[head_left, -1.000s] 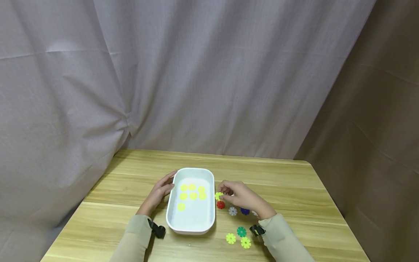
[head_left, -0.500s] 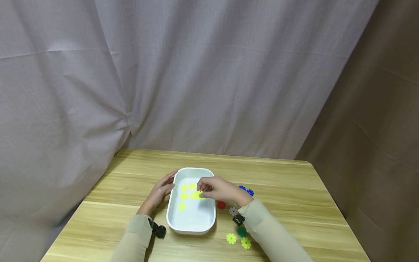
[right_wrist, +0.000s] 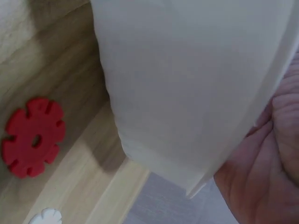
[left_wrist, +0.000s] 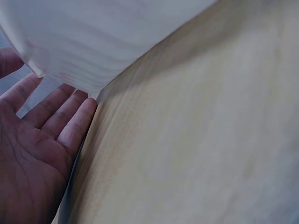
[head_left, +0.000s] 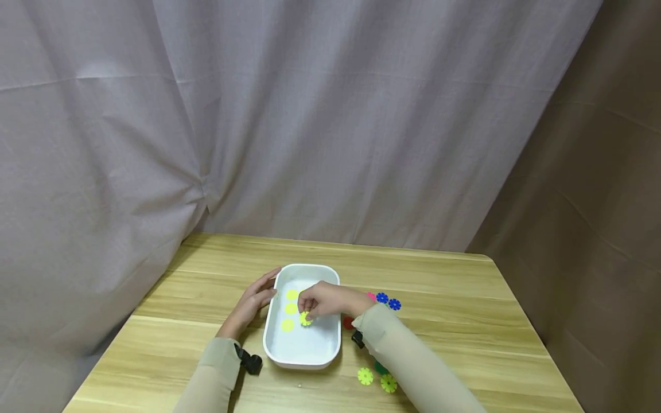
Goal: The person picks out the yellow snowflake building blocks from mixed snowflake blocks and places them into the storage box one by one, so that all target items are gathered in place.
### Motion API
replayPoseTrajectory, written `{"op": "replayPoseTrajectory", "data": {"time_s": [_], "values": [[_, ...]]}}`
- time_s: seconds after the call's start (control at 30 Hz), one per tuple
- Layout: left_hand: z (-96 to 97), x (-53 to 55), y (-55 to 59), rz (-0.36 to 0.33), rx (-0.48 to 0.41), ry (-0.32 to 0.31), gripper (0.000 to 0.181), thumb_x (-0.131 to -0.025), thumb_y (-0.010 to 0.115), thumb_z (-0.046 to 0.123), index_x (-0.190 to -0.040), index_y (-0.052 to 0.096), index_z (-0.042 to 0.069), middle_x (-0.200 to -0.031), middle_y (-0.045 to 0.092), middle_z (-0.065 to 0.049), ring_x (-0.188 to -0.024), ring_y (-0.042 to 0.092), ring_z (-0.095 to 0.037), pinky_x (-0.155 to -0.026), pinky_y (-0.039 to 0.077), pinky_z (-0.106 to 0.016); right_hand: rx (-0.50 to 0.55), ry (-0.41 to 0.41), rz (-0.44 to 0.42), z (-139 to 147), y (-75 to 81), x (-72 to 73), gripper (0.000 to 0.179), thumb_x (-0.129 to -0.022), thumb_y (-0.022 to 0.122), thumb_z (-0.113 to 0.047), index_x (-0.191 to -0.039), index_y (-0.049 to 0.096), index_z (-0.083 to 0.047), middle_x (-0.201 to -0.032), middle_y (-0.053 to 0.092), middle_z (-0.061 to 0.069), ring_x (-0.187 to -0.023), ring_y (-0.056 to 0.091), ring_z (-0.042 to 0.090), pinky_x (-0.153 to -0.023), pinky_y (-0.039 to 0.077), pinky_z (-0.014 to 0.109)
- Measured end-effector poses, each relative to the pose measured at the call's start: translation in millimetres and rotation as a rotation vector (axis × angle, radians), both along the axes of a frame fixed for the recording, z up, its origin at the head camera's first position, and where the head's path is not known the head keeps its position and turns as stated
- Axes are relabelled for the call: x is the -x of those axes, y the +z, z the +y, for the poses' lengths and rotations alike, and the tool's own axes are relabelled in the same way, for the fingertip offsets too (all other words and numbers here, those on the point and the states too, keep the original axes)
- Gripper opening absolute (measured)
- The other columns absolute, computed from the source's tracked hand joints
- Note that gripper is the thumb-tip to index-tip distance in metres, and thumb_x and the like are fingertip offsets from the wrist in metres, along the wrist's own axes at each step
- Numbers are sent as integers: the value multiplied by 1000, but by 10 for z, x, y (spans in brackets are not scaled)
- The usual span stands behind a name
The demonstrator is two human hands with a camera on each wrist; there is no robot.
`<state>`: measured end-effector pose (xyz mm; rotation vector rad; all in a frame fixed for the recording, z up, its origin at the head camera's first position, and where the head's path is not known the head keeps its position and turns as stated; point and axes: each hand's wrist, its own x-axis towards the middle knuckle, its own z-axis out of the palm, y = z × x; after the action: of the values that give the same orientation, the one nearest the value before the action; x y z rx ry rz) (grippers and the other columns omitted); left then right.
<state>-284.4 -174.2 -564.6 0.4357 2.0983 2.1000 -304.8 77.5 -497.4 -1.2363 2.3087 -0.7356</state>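
My right hand [head_left: 330, 299] reaches over the white tray [head_left: 310, 347] and pinches a yellow notched plastic disc [head_left: 306, 319] by its upper edge. Left of those fingers, a column of yellow discs [head_left: 291, 308] lies flat on the tray floor; the hand covers the area behind it. My left hand [head_left: 252, 301] rests against the tray's left side, thumb at the rim. In the left wrist view its fingers [left_wrist: 77, 121] stretch straight to the tray wall. The right wrist view shows the palm [right_wrist: 257, 177] beyond the tray's side, its fingertips and the disc hidden.
Right of the tray lie loose discs: a red one [right_wrist: 35, 137], a white one [right_wrist: 46, 217], blue ones [head_left: 395, 304] and a pink one [head_left: 371, 296]. Nearer the front are two yellow discs [head_left: 365, 376] and a green one [head_left: 380, 368], partly under the right sleeve. Curtains hang behind the wooden table [head_left: 439, 275].
My right hand has carried the yellow disc leftward from beside the tray, over its right rim, and lower toward the middle. My left hand has stayed at the tray's left side.
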Motion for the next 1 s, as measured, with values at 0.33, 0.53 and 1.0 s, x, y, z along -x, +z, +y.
{"op": "replayPoseTrajectory", "data": {"time_s": [0.33, 0.53, 1.0], "values": [[24, -14, 21, -1, -14, 7, 58, -99, 52, 7, -155, 39, 12, -149, 45, -27, -133, 48, -44, -103, 49, -34, -106, 26, 84, -50, -5, 44, 13, -85, 79, -5, -92, 69, -11, -83, 68, -7, -77, 60, 0, -74, 51, 16], [16, -7, 20, 14, -25, -8, 59, -99, 53, 7, -156, 37, 10, -148, 44, -30, -132, 48, -46, -104, 49, -36, -76, 14, 93, -43, 0, 64, 13, -86, 78, -4, -92, 69, -11, -83, 67, -9, -78, 60, 0, -75, 52, 16], [16, -1, 11, 10, -45, -19, 59, -99, 52, 5, -155, 37, 7, -149, 42, -31, -133, 46, -47, -104, 48, -36, -2, 2, 72, -22, 39, 81, 13, -88, 77, -8, -98, 71, -6, -82, 67, -10, -78, 62, -1, -75, 53, 16]]}}
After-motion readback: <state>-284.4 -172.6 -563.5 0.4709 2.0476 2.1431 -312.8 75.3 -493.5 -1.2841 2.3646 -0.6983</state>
